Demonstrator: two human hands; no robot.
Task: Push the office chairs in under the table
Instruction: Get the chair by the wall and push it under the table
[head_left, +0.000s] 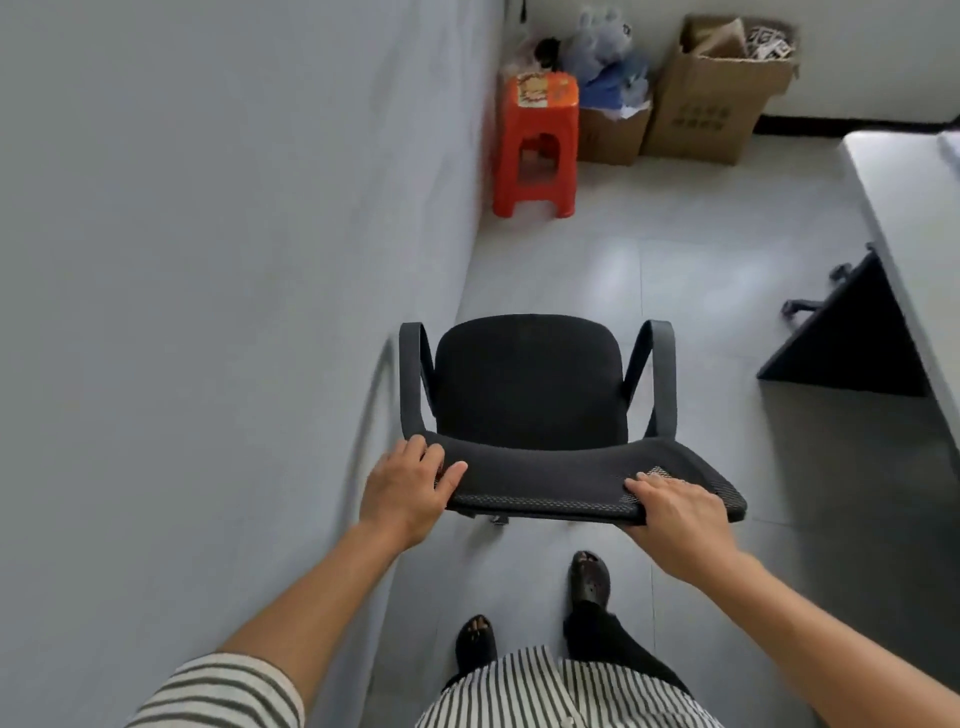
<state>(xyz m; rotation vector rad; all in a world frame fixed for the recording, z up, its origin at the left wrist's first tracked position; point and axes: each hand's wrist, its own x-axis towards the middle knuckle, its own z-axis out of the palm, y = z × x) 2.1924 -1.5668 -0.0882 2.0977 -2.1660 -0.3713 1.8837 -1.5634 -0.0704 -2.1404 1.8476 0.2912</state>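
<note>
Head view, and nearest to me I've got a striped shirt cut off at the bottom edge, two dark shoes on the tiled floor (727, 249), one stepped ahead of the other. Two bare forearms reach out. Left hand (408, 491) has its grip closed over the left end of the backrest top, thumb lying on the mesh, fingers curled over the far side. Right hand (678, 514) has its grip wrapped on the right end, fingers flat across the top, thumb hidden underneath. Both are on the one office chair (524, 384), black, two armrests, standing out in the aisle just beside the grey wall (208, 260) on the left and well apart from the desk (904, 228). I can't see the chair's base; only a small bit of hardware peeks out below the backrest. The desk runs up the right side, cropped by the frame, dark panel beneath it. Behind that panel, castors (802, 306) of a second chair poke out, the rest hidden. Far corner: one orange plastic stool (537, 145), two cardboard boxes (711, 104), and a blurry heap of soft toys (602, 47) I can't count.
</note>
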